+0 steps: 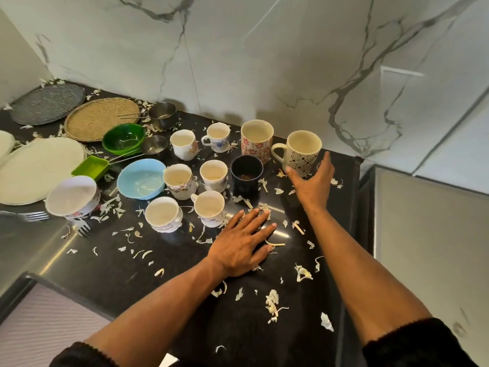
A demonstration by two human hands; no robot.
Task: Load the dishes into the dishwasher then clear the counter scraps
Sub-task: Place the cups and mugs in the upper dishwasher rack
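Black stone counter (169, 260) runs to a marble wall at the back and ends in a straight edge on the right, beside a grey cabinet face (428, 234); pale scraps (272, 303) litter its near, otherwise open part. Cups crowd the middle, the patterned mug (301, 152) standing nearest the right edge with a dark cup (246, 173) just left of it. Left hand (240, 245) presses flat on the counter, fingers straight; right hand (315, 178), released and spread, hovers just beside the patterned mug, grasping nothing.
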